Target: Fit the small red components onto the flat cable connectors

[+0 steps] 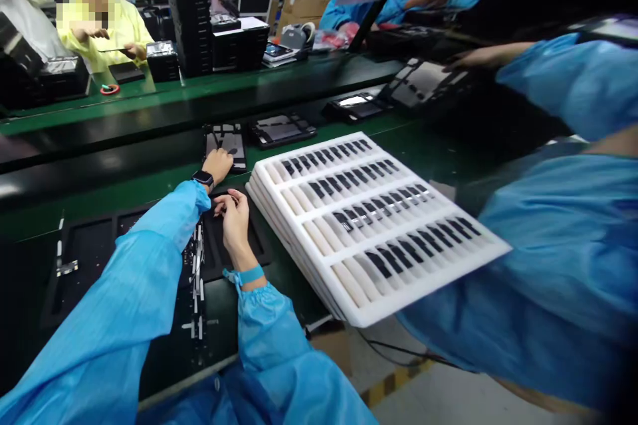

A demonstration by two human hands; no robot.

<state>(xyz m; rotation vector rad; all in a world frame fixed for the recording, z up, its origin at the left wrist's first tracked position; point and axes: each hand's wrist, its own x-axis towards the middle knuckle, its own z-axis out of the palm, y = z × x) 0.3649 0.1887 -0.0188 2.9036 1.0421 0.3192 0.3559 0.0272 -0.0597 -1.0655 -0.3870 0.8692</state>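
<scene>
My left hand [218,165], with a dark watch at the wrist, reaches over the near end of a black tray [242,159] that carries a flat grey panel [224,138]. Its fingertips are hidden, so its grip cannot be told. Closer to me, my right hand [236,220] wears a blue wrist strap [250,275]. The fingers of this hand are curled in, and whatever they hold is too small to make out. Below it lies a black compartment tray [92,239]. Several thin strips with white tabs [198,279] run beside my left sleeve.
A stack of white foam trays [319,259] with rows of black-tipped pieces stands right of my hands. More black trays [282,128] line the green bench. A blue-sleeved co-worker [558,226] is close on the right; a person in yellow [117,26] sits opposite.
</scene>
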